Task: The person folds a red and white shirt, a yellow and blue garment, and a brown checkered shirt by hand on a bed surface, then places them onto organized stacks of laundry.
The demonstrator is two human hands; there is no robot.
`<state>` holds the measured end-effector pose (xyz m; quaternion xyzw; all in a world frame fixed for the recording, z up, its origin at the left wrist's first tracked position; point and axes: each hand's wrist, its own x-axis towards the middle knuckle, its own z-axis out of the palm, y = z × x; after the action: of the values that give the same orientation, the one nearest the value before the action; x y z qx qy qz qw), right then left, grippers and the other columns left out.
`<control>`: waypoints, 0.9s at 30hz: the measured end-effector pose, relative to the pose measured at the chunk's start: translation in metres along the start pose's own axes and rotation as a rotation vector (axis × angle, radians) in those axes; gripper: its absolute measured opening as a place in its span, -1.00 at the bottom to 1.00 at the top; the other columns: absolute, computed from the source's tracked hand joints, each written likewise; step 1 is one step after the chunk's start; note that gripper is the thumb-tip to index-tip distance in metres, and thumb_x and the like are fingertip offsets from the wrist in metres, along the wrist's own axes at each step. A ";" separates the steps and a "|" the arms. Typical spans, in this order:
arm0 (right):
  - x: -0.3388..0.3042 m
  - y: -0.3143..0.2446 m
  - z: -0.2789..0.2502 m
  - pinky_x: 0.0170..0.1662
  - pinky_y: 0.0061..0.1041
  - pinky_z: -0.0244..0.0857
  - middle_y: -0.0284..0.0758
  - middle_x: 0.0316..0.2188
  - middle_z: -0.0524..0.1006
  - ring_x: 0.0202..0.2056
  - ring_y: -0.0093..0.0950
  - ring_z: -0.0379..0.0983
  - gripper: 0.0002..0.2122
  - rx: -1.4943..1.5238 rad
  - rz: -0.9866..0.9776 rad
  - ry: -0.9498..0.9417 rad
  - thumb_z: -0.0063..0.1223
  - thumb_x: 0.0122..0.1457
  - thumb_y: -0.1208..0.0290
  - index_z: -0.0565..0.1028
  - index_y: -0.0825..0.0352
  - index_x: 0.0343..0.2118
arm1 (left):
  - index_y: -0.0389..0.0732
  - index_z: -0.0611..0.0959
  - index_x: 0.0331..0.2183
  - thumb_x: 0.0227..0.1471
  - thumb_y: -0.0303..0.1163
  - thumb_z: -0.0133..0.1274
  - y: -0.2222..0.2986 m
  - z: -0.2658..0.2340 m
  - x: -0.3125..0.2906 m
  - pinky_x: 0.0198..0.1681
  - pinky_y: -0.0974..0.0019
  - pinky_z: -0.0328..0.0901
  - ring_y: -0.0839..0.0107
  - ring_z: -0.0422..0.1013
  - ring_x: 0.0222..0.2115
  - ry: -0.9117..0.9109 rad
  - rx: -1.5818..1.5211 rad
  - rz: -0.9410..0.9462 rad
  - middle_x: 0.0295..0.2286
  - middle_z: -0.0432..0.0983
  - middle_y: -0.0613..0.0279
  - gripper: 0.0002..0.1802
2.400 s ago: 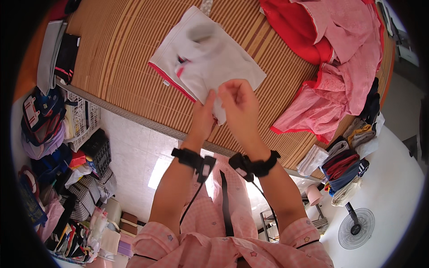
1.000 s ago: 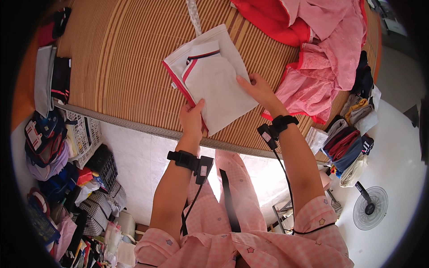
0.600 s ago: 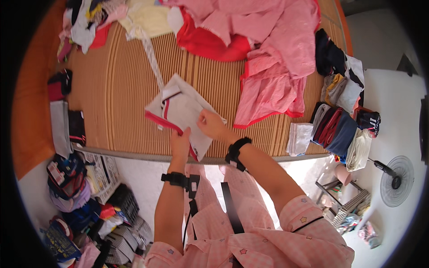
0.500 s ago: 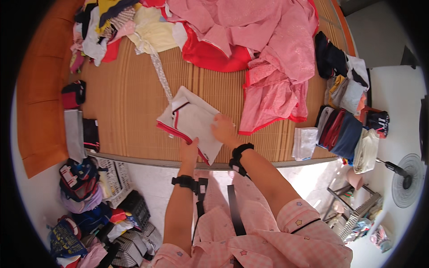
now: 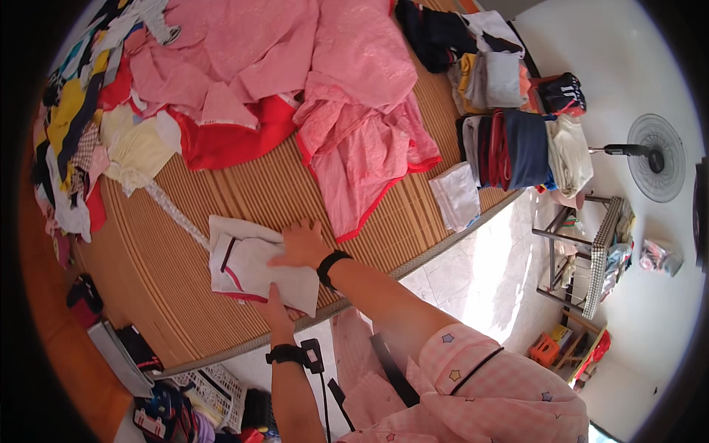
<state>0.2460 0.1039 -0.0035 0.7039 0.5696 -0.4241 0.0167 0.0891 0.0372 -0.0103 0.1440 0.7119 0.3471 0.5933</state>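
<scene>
One folded white garment lies on the bamboo mat near its front edge, to the left of the rumpled pink cloth. Curled over the fabric a moment ago, the right hand now has its fingers splayed at the garment's right side, which suggests flattening or steadying the fold. At the red-trimmed lower edge, the left hand shows its thumb up, but its fingers are hidden, so I cannot tell whether it pinches the cloth.
</scene>
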 end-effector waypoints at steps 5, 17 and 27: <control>-0.015 -0.004 0.003 -0.17 -0.20 0.18 -0.17 -0.30 0.38 -0.17 -0.22 0.28 -0.74 0.034 -0.200 0.185 0.05 -0.11 0.42 0.49 0.37 -0.30 | -0.15 0.03 0.12 0.03 -0.54 -0.07 -0.013 -0.023 0.033 -0.24 0.18 0.40 0.16 0.35 -0.15 -0.137 0.225 0.188 -0.02 0.22 0.04 -0.34; -0.140 0.002 -0.180 -0.17 -0.39 0.12 -0.37 -0.39 0.46 -0.24 -0.38 0.31 -0.69 -0.323 -0.604 0.486 0.01 -0.11 0.38 0.36 0.25 -0.23 | -0.04 0.09 0.03 0.07 -0.44 -0.05 0.118 0.109 -0.163 -0.38 0.28 0.43 0.29 0.37 -0.19 -0.353 -0.013 0.005 -0.05 0.26 0.15 -0.46; -0.242 0.163 -0.379 -0.13 -0.34 0.05 -0.47 -0.20 0.49 -0.16 -0.36 0.28 -0.64 -0.330 -0.410 0.778 0.09 -0.22 0.54 0.49 0.20 -0.23 | -0.13 0.30 -0.29 0.01 -0.47 0.03 0.116 0.339 -0.265 -0.55 0.48 0.31 0.60 0.33 -0.48 -0.806 0.155 0.061 -0.44 0.36 0.35 -0.74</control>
<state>0.5998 0.0481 0.3132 0.6714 0.7207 -0.0269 -0.1705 0.4529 0.0667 0.2453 0.3337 0.4421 0.2255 0.8014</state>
